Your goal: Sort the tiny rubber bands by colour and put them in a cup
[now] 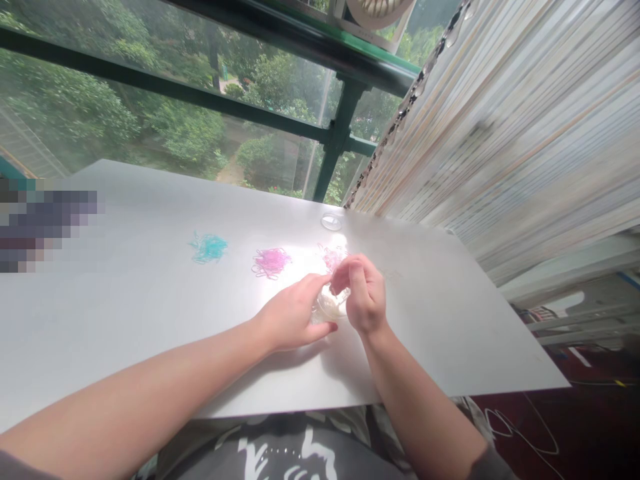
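Observation:
A small clear container (333,303) with pale contents stands on the white table. Around its left side curves my left hand (295,313), thumb and fingers wrapped against it. My right hand (365,293) is above the container's right side with fingers curled together; whatever they pinch is hidden. Beyond the hands lies a pale pink pile of thin loops (330,255), partly covered by the right hand. Further left are a brighter pink-purple pile (271,263) and a turquoise pile (210,247).
A round clear lid (331,222) lies near the white table's (430,333) far edge. A few faint pale pieces sit right of my right hand. Behind are a green-framed window, a white fan (375,17) and a striped curtain (500,120). A pixelated area covers the far left.

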A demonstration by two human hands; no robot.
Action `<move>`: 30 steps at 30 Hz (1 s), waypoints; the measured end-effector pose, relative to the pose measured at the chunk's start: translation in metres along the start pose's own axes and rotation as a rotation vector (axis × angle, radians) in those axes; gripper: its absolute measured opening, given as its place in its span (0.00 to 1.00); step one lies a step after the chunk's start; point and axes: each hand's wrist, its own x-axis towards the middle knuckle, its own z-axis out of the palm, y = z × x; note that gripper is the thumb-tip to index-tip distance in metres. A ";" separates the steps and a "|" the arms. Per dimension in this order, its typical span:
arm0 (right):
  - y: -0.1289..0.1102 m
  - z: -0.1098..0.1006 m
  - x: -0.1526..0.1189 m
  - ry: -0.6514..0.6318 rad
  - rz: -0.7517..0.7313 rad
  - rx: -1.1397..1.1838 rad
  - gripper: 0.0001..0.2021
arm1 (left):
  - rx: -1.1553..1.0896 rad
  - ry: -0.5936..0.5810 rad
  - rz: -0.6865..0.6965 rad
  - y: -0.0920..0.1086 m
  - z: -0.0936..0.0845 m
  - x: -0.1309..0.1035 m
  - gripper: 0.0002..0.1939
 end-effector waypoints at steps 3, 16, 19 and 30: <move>-0.002 -0.001 -0.002 -0.038 -0.001 0.090 0.16 | -0.005 0.000 -0.011 0.000 -0.001 0.000 0.27; 0.000 -0.004 -0.001 -0.044 0.069 0.266 0.16 | -0.017 0.005 -0.009 -0.001 -0.001 0.001 0.29; 0.000 -0.004 0.000 -0.041 0.128 0.435 0.14 | 0.005 0.011 -0.016 -0.002 -0.001 0.001 0.27; -0.006 -0.032 0.014 -0.059 0.137 0.470 0.16 | -0.045 0.024 -0.022 -0.006 0.002 0.001 0.36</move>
